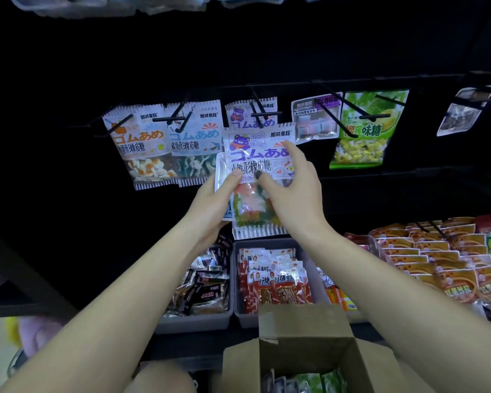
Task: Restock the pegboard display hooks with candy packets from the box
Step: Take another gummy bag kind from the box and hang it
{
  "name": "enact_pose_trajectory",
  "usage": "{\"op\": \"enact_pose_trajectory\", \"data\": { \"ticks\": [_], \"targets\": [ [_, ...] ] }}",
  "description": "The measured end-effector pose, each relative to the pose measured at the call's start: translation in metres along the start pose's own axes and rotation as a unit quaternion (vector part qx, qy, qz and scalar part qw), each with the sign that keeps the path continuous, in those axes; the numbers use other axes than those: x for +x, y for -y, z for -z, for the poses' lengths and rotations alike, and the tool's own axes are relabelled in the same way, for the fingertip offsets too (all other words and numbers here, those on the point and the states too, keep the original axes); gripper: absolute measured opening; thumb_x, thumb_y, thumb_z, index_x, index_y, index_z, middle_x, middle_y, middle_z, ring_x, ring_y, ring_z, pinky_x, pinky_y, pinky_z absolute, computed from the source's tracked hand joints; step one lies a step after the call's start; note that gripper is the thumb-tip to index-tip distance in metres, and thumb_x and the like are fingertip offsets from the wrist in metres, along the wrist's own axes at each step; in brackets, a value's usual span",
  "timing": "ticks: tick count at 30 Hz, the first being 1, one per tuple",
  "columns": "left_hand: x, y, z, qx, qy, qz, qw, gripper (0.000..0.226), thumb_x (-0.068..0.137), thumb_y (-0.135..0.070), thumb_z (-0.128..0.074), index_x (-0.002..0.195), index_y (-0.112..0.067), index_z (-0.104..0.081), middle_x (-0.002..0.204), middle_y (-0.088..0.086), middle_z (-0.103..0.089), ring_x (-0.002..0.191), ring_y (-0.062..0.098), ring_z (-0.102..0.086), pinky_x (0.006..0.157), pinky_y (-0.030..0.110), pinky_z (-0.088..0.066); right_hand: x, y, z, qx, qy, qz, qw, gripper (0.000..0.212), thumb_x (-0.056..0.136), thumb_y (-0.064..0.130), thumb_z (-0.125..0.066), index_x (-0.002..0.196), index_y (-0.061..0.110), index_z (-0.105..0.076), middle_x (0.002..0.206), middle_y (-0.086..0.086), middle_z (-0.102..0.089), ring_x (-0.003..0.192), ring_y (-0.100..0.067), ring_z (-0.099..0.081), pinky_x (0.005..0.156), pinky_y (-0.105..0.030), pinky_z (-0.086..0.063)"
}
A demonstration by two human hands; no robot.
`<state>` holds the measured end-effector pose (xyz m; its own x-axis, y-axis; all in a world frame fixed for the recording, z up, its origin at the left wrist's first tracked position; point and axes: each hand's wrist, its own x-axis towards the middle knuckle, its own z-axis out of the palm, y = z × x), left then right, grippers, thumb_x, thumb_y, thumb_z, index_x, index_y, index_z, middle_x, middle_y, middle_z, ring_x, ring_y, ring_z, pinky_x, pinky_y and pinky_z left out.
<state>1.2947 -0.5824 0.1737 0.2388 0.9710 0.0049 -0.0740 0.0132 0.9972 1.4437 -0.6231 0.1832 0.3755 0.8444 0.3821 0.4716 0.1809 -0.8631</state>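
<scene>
Now both hands, left (214, 194) and right (291, 188), are pinching a packet (255, 163), needing its hole aligned with the hook (260, 116).

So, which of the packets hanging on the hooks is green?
The durian candy packet, second from the right on the hooks. Its wrapper is bright green with yellow pieces showing; the others are mostly white or clear.

hooks (260, 113) crowded with packets (194, 143), bins (238, 279) below

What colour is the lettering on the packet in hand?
Purple, on the bear gummy packet; head view shows it.
</scene>
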Motion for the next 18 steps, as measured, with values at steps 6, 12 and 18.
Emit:
{"op": "enact_pose_trajectory", "data": {
  "ticks": [6,12,18],
  "targets": [
    [0.0,0.004,0.002,0.015,0.001,-0.021,1.0,0.018,0.103,-0.045,-0.06,0.121,-0.047,-0.061,0.12,-0.029,-0.067,0.109,-0.019,-0.059,0.115,0.03,-0.039,-0.01,-0.003,0.0,0.011,-0.014,0.028,0.999,0.07,0.095,0.04,-0.069,0.156,0.041,-0.033,0.135,0.013,-0.042,0.104,0.022,-0.044,0.077,0.004,-0.036],
    [0.002,0.002,0.001,-0.009,0.009,-0.007,1.0,0.03,0.101,-0.05,-0.061,0.131,-0.046,-0.058,0.132,-0.023,-0.065,0.123,-0.006,-0.056,0.124,0.044,-0.033,-0.007,0.001,0.0,-0.004,-0.01,0.018,1.0,0.071,0.095,0.043,-0.068,0.156,0.042,-0.032,0.133,0.01,-0.043,0.095,0.008,-0.051,0.071,-0.01,-0.037],
    [0.007,0.001,0.0,-0.011,0.002,0.011,1.0,0.029,0.098,-0.056,-0.066,0.124,-0.044,-0.064,0.125,-0.021,-0.071,0.117,-0.004,-0.065,0.11,0.038,-0.046,0.001,0.002,0.001,-0.023,-0.012,0.012,1.0,0.072,0.095,0.045,-0.068,0.157,0.039,-0.032,0.133,0.006,-0.045,0.091,-0.002,-0.051,0.072,-0.011,-0.034]
  ]
}}
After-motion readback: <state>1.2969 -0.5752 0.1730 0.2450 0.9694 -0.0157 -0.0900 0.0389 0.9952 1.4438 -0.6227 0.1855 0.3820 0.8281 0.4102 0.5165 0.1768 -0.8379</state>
